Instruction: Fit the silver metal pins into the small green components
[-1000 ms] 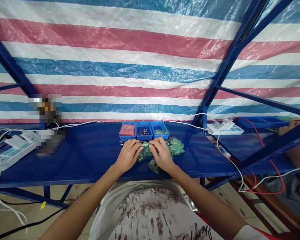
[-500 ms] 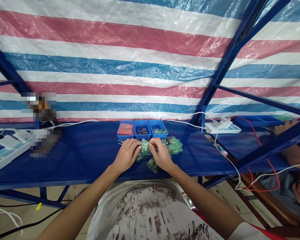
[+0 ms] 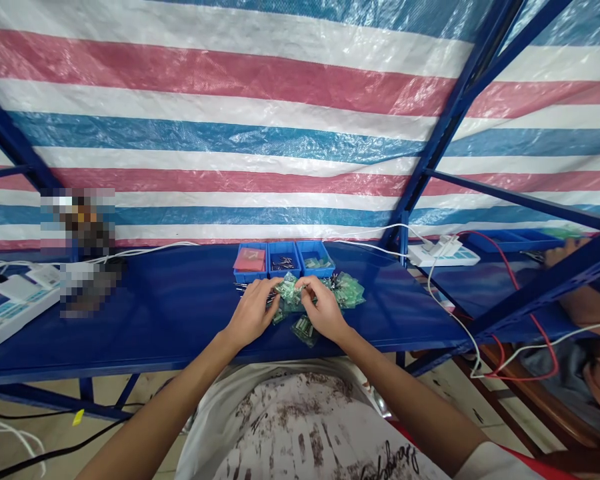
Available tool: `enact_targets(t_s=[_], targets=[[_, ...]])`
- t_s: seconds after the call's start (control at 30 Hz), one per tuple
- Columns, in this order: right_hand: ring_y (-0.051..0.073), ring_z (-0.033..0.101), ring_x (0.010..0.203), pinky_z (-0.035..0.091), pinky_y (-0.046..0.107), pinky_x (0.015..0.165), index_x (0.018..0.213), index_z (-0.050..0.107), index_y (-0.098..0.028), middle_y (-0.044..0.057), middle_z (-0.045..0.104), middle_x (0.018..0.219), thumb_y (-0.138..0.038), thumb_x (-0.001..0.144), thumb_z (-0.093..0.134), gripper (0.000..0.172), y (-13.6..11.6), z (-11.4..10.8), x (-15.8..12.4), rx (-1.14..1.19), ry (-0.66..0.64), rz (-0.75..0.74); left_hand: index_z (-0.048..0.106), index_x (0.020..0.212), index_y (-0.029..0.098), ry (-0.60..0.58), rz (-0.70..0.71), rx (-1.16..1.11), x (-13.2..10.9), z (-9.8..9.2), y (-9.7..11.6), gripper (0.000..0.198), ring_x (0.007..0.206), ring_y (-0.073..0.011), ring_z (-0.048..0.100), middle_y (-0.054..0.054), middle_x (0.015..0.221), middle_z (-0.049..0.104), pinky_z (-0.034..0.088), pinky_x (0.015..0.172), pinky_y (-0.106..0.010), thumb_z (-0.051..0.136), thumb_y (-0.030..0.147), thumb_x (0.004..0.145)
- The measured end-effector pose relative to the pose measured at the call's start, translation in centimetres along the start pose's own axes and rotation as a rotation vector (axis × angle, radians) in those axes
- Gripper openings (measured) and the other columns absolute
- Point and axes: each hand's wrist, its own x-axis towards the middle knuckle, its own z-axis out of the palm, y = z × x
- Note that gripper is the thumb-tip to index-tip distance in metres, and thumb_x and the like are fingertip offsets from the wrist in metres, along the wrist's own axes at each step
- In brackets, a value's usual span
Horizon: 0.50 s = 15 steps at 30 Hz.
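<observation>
On the blue metal shelf (image 3: 170, 313), my left hand (image 3: 253, 312) and my right hand (image 3: 323, 310) meet over a heap of small clear bags with green parts (image 3: 347, 290). Between them both hands pinch one small green bag (image 3: 289, 289), with fingers curled around its edges. More of these bags lie under and to the right of my right hand, one (image 3: 303, 328) near the shelf's front edge.
Three small blue bins (image 3: 283, 259) stand just behind the heap; the left one holds something red. White power strips lie at far left (image 3: 10, 303) and at right (image 3: 443, 253), with white and red cables. Another person's hand (image 3: 560, 252) shows at far right behind blue frame bars.
Both hands stay on the small green bag and shift it slightly. The view has drifted a little; the other person's hand at the right has moved slightly.
</observation>
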Motion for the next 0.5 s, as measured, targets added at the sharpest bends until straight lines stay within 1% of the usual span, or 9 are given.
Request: enact_targets(t_s=[0.2, 0.33, 0.4, 0.5], targets=[[0.019, 0.056, 0.064, 0.042, 0.031, 0.063, 0.116, 0.058, -0.025, -0.001, 0.056, 0.077, -0.031, 0.107, 0.047, 0.015, 0.17, 0.17, 0.09, -0.020, -0.013, 0.036, 0.046, 0.149, 0.026, 0.017, 0.003, 0.004, -0.02, 0.10, -0.10, 0.039, 0.103, -0.0284, 0.062, -0.010, 0.118, 0.068, 0.051, 0.093, -0.044, 0.050, 0.030, 0.110], [0.019, 0.056, 0.065, 0.043, 0.031, 0.065, 0.115, 0.059, -0.025, -0.002, 0.056, 0.078, -0.030, 0.105, 0.051, 0.014, 0.34, 0.33, 0.02, -0.040, 0.004, 0.044, 0.046, 0.148, 0.025, 0.003, 0.001, 0.013, -0.02, 0.01, -0.05, 0.038, 0.104, -0.0285, 0.062, -0.010, 0.119, 0.068, 0.050, 0.094, -0.044, 0.050, 0.030, 0.110], [0.019, 0.058, 0.069, 0.045, 0.032, 0.069, 0.115, 0.059, -0.025, 0.000, 0.060, 0.086, -0.029, 0.105, 0.052, 0.013, 0.34, 0.37, 0.03, -0.046, 0.018, 0.027, 0.046, 0.147, 0.025, -0.001, 0.003, 0.019, -0.01, -0.04, -0.01, 0.037, 0.104, -0.0285, 0.061, -0.011, 0.120, 0.068, 0.050, 0.093, -0.044, 0.049, 0.030, 0.110], [0.019, 0.060, 0.076, 0.049, 0.033, 0.075, 0.115, 0.059, -0.025, 0.005, 0.062, 0.105, -0.027, 0.105, 0.051, 0.013, 0.20, 0.34, 0.10, -0.040, 0.034, -0.014, 0.048, 0.145, 0.024, 0.006, 0.003, 0.031, -0.01, -0.11, 0.07, 0.035, 0.104, -0.0284, 0.061, -0.011, 0.120, 0.068, 0.050, 0.093, -0.044, 0.049, 0.031, 0.111]])
